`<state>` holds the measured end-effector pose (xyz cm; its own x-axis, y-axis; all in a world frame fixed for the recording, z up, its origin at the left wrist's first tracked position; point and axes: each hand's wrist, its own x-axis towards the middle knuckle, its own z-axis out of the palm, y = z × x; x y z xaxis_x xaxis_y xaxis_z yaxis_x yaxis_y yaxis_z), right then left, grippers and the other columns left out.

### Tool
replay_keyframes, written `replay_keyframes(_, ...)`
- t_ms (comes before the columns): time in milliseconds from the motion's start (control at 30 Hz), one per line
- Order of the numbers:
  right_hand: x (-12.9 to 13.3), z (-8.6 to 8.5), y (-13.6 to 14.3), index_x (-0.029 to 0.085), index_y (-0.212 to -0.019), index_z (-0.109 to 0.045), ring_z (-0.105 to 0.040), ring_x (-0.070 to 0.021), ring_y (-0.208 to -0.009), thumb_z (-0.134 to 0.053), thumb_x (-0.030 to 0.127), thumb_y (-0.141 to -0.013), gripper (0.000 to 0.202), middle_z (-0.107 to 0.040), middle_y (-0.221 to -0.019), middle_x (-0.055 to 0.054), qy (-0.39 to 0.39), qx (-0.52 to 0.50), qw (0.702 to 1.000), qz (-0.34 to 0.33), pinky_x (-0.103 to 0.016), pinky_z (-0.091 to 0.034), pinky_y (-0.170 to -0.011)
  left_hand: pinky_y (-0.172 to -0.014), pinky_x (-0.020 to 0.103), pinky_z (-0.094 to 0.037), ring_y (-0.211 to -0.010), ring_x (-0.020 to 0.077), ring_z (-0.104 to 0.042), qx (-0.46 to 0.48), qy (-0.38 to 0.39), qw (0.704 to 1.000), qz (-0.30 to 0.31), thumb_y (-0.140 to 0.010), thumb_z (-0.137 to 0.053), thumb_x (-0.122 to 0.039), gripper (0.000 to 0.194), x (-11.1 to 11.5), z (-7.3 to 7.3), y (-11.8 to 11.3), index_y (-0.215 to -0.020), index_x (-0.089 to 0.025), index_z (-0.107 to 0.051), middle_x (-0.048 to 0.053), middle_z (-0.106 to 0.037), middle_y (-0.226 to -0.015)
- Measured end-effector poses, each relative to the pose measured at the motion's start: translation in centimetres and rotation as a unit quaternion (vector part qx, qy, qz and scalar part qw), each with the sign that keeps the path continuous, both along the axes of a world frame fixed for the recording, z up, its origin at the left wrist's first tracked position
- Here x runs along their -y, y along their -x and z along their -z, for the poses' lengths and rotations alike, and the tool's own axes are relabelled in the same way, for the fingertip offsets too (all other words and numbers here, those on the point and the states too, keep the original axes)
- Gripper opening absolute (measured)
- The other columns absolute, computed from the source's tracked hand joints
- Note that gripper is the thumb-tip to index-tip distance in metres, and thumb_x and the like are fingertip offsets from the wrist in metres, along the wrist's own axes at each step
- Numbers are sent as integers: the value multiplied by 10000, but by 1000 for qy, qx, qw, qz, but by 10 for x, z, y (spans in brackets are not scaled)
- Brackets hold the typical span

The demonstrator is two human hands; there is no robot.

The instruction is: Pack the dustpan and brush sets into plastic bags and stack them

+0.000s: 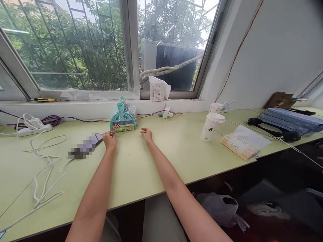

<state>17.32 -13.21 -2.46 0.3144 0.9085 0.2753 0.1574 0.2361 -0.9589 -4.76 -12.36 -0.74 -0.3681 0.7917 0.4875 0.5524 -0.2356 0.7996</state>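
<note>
Head view: left fingers [111,133], right fingers [144,130] loose; dustpans [121,117] ahead, phone [86,146] leftward, cup [212,128] rightward.

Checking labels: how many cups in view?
2: the front cup, on the table right of the right hand, and the rear cup, behind it, partly hidden. Others may be hidden.

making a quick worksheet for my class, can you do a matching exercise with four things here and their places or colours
Things
1. dustpan set
2. slim tool
3. phone
4. nearer cup

Places and colours
A. white, lidded, standing left of the tissue packet
B. lying on the table, left of the left hand
C. teal in front, just beyond the left hand and right hand
D. yellow and black, on the windowsill

Pairs: 1-C, 2-D, 3-B, 4-A
</note>
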Motion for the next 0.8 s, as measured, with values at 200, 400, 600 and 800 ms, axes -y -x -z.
replay_keyframes(200, 3, -5, 2, 149, -918, -651, -684, -125, -871, -445, 11, -735, 308, -689, -1001, -54, 14, 14, 1000, -3, -244, -509, -838, -853, 321, -506, -776, 140, -572, -33, -14, 999, 15, -724, -478, 6, 239, 1, 0, -2, -849, -113, -643, 94, -515, -1013)
replay_keyframes(400, 3, -5, 3, 160, -914, -651, -681, -121, -865, -449, 14, -734, 308, -698, -949, -35, 18, 25, 999, -13, -235, -510, -812, -811, 311, -521, -838, 158, -577, -42, -23, 998, 29, -702, -465, 33, 272, 0, 4, -1, -851, -116, -636, 104, -513, -1023)
replay_keyframes(600, 7, -6, 4, 158, -908, -653, -672, -118, -869, -423, 1, -716, 338, -693, -987, -42, 16, 31, 999, -25, -225, -511, -791, -824, 313, -520, -899, 176, -577, -55, -28, 997, 51, -700, -461, 41, 277, -1, 7, -1, -839, -129, -631, 104, -507, -1031)
replay_keyframes(800, 2, -2, 6, 163, -921, -668, -662, -124, -857, -511, 42, -687, 307, -694, -927, -38, 16, 44, 999, -25, -225, -525, -778, -822, 313, -534, -912, 177, -569, -45, -40, 996, 70, -707, -501, -7, 207, -3, 7, -2, -810, -138, -623, 94, -502, -1005)
